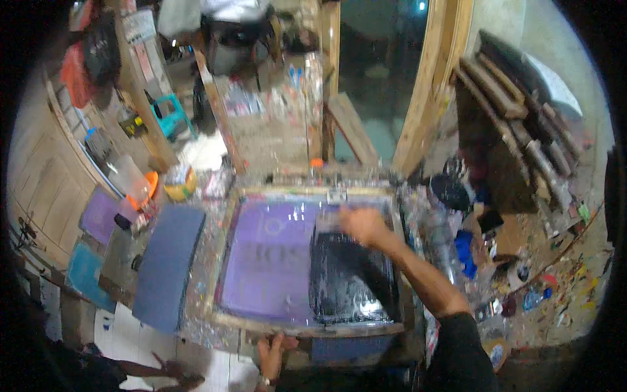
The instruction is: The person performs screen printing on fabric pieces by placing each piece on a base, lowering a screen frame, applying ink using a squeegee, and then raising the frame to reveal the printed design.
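A wooden-framed printing screen (pixel 261 274) lies in front of me, its mesh purple on the left with faint darker lettering. Wet black ink (pixel 353 281) covers much of its right part. My right hand (pixel 364 227), blurred by motion, is closed at the far end of the ink, on what looks like a squeegee (pixel 328 222); the hand mostly hides it. At the near side, just below the screen's wooden edge, is my left hand (pixel 270 356), fingers apart and holding nothing, with a watch on its wrist. Whether it touches the edge I cannot tell.
A dark blue-grey panel (pixel 171 261) lies left of the screen. Behind it stand a yellow tub (pixel 179 183) and an orange dish (pixel 150 188). Clutter, including a blue cloth (pixel 466 253), fills the right side. Another person's hand (pixel 179 374) shows at lower left.
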A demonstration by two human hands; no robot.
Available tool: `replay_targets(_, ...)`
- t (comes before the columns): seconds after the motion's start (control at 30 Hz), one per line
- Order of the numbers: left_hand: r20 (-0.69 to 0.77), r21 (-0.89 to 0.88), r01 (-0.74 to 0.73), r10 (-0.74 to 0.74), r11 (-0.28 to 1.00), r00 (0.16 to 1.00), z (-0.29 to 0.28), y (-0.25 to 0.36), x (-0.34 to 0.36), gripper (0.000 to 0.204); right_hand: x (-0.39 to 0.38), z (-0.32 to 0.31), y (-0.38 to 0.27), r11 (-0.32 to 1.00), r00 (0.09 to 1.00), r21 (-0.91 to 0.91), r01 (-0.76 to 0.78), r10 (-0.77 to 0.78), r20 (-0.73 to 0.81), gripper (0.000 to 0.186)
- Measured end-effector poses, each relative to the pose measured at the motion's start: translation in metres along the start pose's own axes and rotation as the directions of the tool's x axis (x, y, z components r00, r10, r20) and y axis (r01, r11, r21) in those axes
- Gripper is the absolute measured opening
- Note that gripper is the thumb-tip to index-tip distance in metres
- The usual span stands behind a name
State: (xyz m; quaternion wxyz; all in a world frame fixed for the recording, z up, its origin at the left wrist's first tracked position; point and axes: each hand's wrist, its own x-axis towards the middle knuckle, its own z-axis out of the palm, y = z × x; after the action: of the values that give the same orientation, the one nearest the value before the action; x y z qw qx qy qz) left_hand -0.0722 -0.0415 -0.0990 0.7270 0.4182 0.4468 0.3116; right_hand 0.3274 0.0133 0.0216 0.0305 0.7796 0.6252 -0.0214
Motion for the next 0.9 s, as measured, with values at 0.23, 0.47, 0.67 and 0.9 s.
replay_targets(0.23, 0.098, 0.005, 0.001, -0.001, 1.0, 0.995, -0.014, -0.004, -0.008, 0.026, -0.074, 0.06, -0.046, 0.99, 0.906, 0.137, 0.018, 0.042, -0.422, 0.045)
replay_targets(0.47, 0.049, -0.054, -0.043, 0.045, 0.998, 0.998, -0.01, -0.005, -0.008, 0.026, -0.203, 0.053, -0.127, 0.994, 0.966, 0.07, 0.082, -0.062, -0.249, 0.049)
replay_targets(0.67, 0.072, 0.01, -0.286, 0.284, 0.958, 0.956, 0.003, 0.021, -0.018, 0.028, -0.206, -0.01, -0.136, 0.99, 0.86, 0.07, -0.124, 0.142, -0.49, 0.05)
replay_targets(0.9, 0.161, 0.065, -0.839, 0.825, 0.54, 0.542, 0.082, 0.156, 0.034, 0.049, -0.135, -0.151, -0.092, 0.993, 0.643, -0.023, -0.115, 0.057, -0.764, 0.055)
